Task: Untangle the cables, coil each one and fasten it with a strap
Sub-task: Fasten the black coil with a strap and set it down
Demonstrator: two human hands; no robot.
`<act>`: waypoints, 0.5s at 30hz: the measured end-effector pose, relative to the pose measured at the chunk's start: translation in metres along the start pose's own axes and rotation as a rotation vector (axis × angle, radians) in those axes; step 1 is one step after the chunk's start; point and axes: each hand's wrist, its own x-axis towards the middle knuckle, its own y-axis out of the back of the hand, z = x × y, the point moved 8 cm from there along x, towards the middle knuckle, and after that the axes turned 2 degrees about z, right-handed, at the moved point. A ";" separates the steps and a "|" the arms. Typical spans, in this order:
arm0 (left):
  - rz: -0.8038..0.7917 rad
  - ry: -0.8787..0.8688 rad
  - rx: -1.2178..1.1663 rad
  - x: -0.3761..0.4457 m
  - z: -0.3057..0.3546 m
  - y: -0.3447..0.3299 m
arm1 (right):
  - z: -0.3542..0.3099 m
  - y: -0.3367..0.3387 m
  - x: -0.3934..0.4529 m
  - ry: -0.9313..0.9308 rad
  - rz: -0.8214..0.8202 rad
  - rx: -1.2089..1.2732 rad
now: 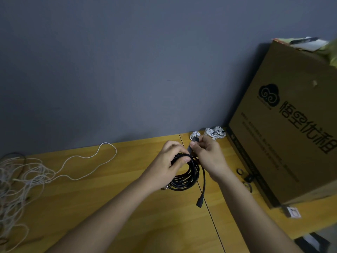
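The black cable (184, 172) is gathered into a coil of several loops, held just above the desk (113, 201) near its back edge, close to the seam between the two desk panels. The left hand (169, 167) grips the top of the coil, thumb pressed across the bundled strands and fingers curled behind them. The right hand (207, 154) pinches a dark strap (191, 146) between thumb and fingertips right at the top of the coil, beside the left thumb. One end of the cable hangs free, its plug (200, 202) dangling low over the seam.

The cable looks light but springy: its loops will likely fan out if the thumb lets go, so the best hold is where all strands cross, exactly where the left hand has it. The strap seems soft and thin, easy to slip, and needs a firm fingertip pinch while it goes round.

Three small white coils (209, 134) sit at the back edge beside the cardboard box (284, 125). A heap of loose pale cables (23, 176) lies at the left edge, still tangled. A few spare straps (245, 178) rest along the foot of the box.
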 end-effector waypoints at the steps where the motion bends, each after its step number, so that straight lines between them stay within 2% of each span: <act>1: 0.007 -0.001 0.013 0.000 0.000 0.001 | -0.002 0.000 0.000 0.015 -0.003 -0.021; 7: 0.191 0.077 -0.034 0.002 -0.010 0.016 | -0.012 -0.007 -0.004 0.140 -0.005 -0.061; 11: 0.169 0.253 -0.040 0.003 -0.026 0.014 | -0.012 -0.015 -0.013 0.241 0.007 -0.142; 15: 0.159 0.271 -0.004 0.008 -0.025 0.018 | -0.001 -0.013 -0.006 0.189 0.104 -0.133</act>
